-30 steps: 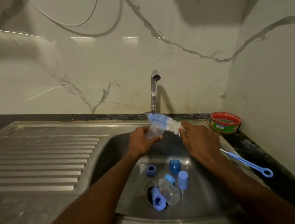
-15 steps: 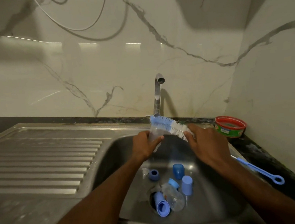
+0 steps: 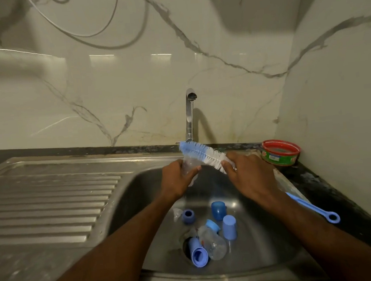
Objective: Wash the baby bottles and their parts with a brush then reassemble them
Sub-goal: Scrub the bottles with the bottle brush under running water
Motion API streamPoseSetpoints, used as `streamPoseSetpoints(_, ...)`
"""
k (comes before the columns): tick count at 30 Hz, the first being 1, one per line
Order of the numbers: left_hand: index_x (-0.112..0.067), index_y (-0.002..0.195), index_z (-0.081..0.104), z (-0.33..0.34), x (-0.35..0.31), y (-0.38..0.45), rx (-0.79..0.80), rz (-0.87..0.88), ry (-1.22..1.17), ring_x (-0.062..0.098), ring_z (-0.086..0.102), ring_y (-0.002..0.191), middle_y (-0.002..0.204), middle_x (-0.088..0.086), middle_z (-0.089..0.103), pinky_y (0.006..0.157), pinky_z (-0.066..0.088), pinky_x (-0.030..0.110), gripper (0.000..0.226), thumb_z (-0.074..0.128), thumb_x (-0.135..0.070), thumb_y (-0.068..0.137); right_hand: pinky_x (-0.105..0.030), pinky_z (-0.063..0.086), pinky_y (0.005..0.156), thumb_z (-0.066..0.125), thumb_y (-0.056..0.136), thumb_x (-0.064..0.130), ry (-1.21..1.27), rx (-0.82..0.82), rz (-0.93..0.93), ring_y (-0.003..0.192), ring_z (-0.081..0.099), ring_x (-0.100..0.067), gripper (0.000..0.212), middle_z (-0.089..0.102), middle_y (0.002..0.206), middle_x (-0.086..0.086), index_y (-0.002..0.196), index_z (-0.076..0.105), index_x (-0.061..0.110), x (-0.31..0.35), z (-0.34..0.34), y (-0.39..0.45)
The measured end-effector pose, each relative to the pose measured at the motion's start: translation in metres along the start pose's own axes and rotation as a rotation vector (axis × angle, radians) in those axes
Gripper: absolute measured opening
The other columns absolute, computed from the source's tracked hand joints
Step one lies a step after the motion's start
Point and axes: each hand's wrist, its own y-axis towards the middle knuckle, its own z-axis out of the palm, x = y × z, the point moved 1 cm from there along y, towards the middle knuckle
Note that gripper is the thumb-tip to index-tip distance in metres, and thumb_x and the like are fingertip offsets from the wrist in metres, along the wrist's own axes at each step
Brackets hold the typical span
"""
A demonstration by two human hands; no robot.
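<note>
**Bottle up over the sink, brush laid across its top**

Bottle is in your left hand, fingers curled round the clear body, held above the far side of the sink, just in front of the tap. Your right hand grips the brush right where the bristles end, so the handle is hidden under your palm. The bristle head points up and left, blue at the tip and white nearer your hand, and it sits against the bottle's top end. Can't tell if any of it is actually inside the bottle.

Down in the basin there's a little pile around the drain: a second bottle lying on its side with its blue collar on, a cap on its side touching it with the open end facing you, another cap standing mouth down just right of it, a darker cup behind, and a ring to the left with something clear just beside it.

On the counter to your right, a thin blue brush handle lies with its loop end toward you, and a red-rimmed tub sits in the corner. Drainboard is off to your left.
</note>
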Motion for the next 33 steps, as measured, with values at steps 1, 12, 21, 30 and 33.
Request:
streamPoseSetpoints(1, -0.013, 0.122, 0.065, 0.003, -0.004, -0.001, 0.027, 0.055, -0.019, 0.01, 0.063, 0.098, 0.116, 0.005, 0.07, 0.085, 0.05, 0.02, 0.049, 0.07, -0.05, 0.09, -0.033, 0.047, 0.069, 0.044, 0.102, 0.048, 0.006, -0.011, 0.002, 0.091, 0.066, -0.026, 0.03, 0.072, 0.105, -0.002, 0.118, 0.062, 0.03, 0.001, 0.001, 0.001)
streamPoseSetpoints(12, -0.013, 0.114, 0.067, 0.002, 0.007, 0.004, -0.019, -0.031, -0.028, 0.01, 0.065, 0.091, 0.106, 0.004, 0.071, 0.081, 0.053, 0.024, 0.044, 0.069, -0.05, 0.091, -0.034, 0.051, 0.069, 0.044, 0.102, 0.05, -0.011, -0.01, -0.005, 0.087, 0.067, -0.023, 0.031, 0.073, 0.1, 0.0, 0.118, 0.062, 0.031, 0.0, 0.004, 0.001)
streamPoseSetpoints(21, -0.015, 0.12, 0.066, 0.001, -0.01, -0.001, 0.067, 0.119, -0.038, 0.007, 0.065, 0.095, 0.112, -0.001, 0.07, 0.081, 0.05, 0.018, 0.043, 0.068, -0.048, 0.093, -0.035, 0.055, 0.076, 0.046, 0.103, 0.048, -0.009, -0.021, 0.032, 0.092, 0.067, -0.024, 0.034, 0.072, 0.108, -0.003, 0.125, 0.061, 0.027, 0.001, 0.0, 0.008)
streamPoseSetpoints(30, -0.013, 0.11, 0.066, 0.005, -0.01, -0.003, 0.099, 0.071, -0.037, 0.003, 0.059, 0.081, 0.1, -0.002, 0.067, 0.067, 0.041, 0.01, 0.041, 0.067, -0.05, 0.093, -0.039, 0.056, 0.079, 0.046, 0.103, 0.049, 0.032, -0.006, 0.037, 0.093, 0.067, -0.022, 0.035, 0.072, 0.111, -0.003, 0.126, 0.062, 0.029, 0.002, 0.006, 0.004)
streamPoseSetpoints(33, -0.013, 0.111, 0.065, 0.008, -0.019, -0.005, 0.14, 0.125, -0.019, 0.001, 0.057, 0.081, 0.101, -0.004, 0.065, 0.068, 0.04, 0.01, 0.043, 0.065, -0.051, 0.093, -0.039, 0.057, 0.08, 0.046, 0.103, 0.048, 0.03, -0.007, 0.028, 0.093, 0.067, -0.022, 0.034, 0.072, 0.11, -0.002, 0.125, 0.063, 0.028, 0.004, -0.001, 0.006)
